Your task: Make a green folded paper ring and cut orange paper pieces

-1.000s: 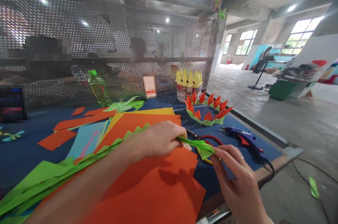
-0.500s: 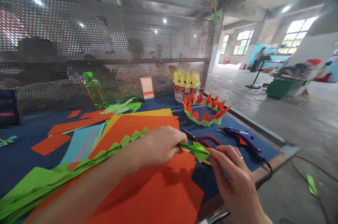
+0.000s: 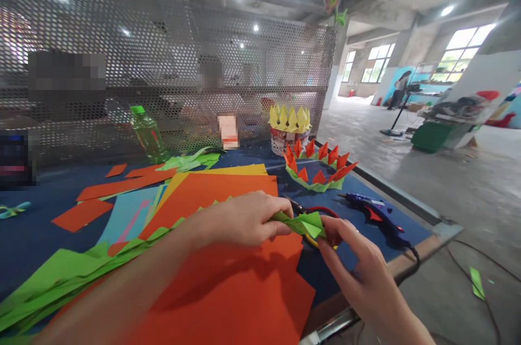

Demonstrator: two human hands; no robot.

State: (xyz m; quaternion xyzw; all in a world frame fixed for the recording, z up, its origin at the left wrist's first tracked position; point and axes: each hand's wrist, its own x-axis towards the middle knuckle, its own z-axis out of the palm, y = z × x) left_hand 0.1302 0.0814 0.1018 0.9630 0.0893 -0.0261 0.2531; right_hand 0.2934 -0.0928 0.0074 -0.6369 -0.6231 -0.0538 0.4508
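A long folded green paper strip (image 3: 304,224) with pointed edges stretches from the lower left, under my left forearm, to the space between my hands. My left hand (image 3: 252,218) is closed on the strip near its right end. At the tip, my right hand (image 3: 352,250) pinches the green paper between thumb and fingers. Large orange paper sheets (image 3: 236,285) lie beneath both arms. Just behind the strip, scissors (image 3: 319,210) with red and yellow handles are partly hidden by the paper and my fingers.
A red-and-green paper crown (image 3: 319,185) lies behind the scissors, a blue glue gun (image 3: 376,215) to the right. Further back stand a yellow paper crown (image 3: 290,120) on a round container and a green-capped bottle (image 3: 147,136). A perforated metal screen (image 3: 163,74) borders the table's back.
The green strip's end has turned and lifted slightly between my hands. My right fingers have shifted their pinch on the tip, and my left hand stays closed on the strip.
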